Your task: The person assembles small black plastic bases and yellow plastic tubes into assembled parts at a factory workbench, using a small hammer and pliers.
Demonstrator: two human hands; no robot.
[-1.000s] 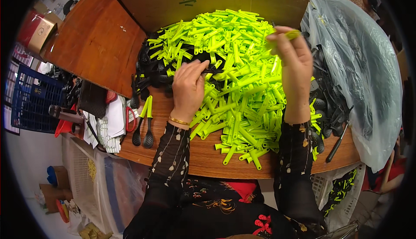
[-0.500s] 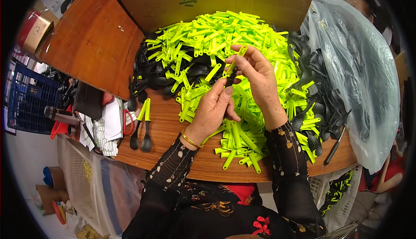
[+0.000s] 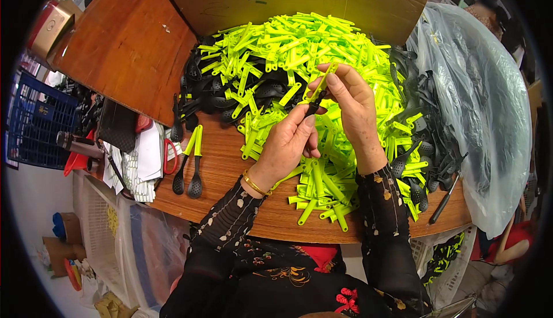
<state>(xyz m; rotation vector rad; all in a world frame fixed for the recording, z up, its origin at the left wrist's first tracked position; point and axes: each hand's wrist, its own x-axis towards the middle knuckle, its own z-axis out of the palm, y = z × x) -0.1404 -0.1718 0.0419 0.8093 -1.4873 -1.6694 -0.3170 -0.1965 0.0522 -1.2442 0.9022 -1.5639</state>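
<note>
Between my two hands, above the pile, a lime-green handle (image 3: 329,77) meets a black utensil stem (image 3: 314,108). My right hand (image 3: 358,110) pinches the green handle between thumb and fingers, tilted up and to the right. Below it, my left hand (image 3: 286,143) is closed round the black piece; its head is hidden in the palm, so I cannot tell its shape. A large heap of loose green handles (image 3: 299,44) lies behind and under both hands. At the left, two black slotted spoons (image 3: 195,186) with green handles lie side by side on the wooden table (image 3: 230,203).
Black slotted spoon heads (image 3: 425,148) are heaped right of the handles, more at the left. A dark stick-like tool (image 3: 443,204) lies at the right edge. A cardboard panel (image 3: 345,4) stands behind; clear plastic sheeting (image 3: 484,105) hangs at right. Red scissors (image 3: 169,156) lie by papers.
The view has shifted slightly, so the scene sits a little differently. Both hands keep their grip, the green handle and black stem still together between them.
</note>
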